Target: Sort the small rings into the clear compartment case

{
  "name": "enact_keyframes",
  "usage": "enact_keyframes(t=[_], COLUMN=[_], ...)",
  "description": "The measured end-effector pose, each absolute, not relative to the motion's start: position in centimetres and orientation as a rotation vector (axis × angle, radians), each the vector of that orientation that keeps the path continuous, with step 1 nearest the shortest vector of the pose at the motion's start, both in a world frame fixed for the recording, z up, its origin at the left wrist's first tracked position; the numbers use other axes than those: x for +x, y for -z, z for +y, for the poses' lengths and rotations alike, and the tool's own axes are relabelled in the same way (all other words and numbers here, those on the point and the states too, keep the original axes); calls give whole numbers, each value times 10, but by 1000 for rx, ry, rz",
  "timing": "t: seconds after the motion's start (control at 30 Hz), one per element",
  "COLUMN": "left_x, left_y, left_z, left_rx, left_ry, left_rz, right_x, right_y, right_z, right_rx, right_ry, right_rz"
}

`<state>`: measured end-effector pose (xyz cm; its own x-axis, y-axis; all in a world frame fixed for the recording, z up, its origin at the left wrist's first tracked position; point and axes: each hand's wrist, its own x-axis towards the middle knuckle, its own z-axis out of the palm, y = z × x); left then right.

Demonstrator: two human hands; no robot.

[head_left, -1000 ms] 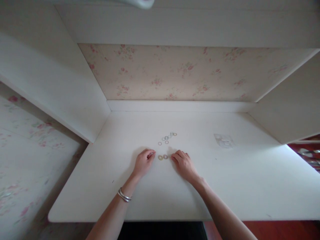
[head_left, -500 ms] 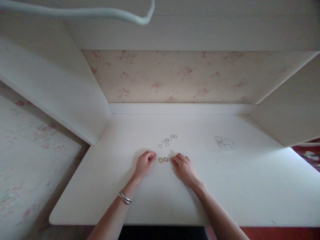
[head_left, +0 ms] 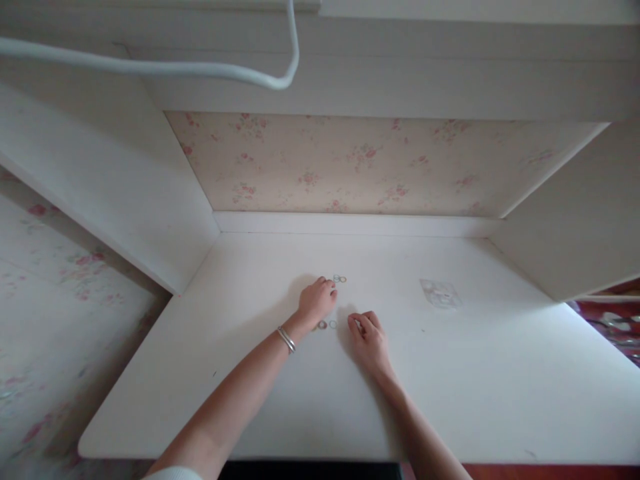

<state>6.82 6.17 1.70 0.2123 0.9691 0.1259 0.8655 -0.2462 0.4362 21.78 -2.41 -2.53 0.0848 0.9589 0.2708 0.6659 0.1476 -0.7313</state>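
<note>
The left hand (head_left: 317,300), a bracelet (head_left: 287,339) at its wrist, reaches forward over the desk (head_left: 150,400), its fingers bent down just beside the upper rings (head_left: 340,279). It may cover more of them, and I cannot tell whether the fingertips pinch one. Nearer the person, the lower rings (head_left: 323,325) lie in a short row, the leftmost partly behind the wrist and a thin one at the right end. Next comes the right hand (head_left: 367,333), resting close to that thin ring but apart from it, fingers curled inward with nothing visible between them. Well to the right lies a clear packet (head_left: 441,294). The step in hand looks like picking among the upper rings; the next move seems to call for a light fingertip pinch that leaves neighbouring rings undisturbed
</note>
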Motion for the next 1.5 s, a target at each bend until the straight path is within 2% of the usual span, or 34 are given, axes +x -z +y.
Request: enact_keyframes(t=[0.43, 0.87, 1.5], left_x=[80, 50, 57], left_y=[-10, -32, -32], left_z=[75, -4, -6], left_rx=[2274, 2379, 2465], left_ry=[-303, -211, -23], left_rz=[1688, 1506, 1443], right_x=[220, 219, 219], right_y=[26, 25, 23], right_z=[-18, -21, -23], right_rx=[-1592, -1575, -1549], right_ry=[-516, -568, -574], right_rz=[-1572, -1585, -1575])
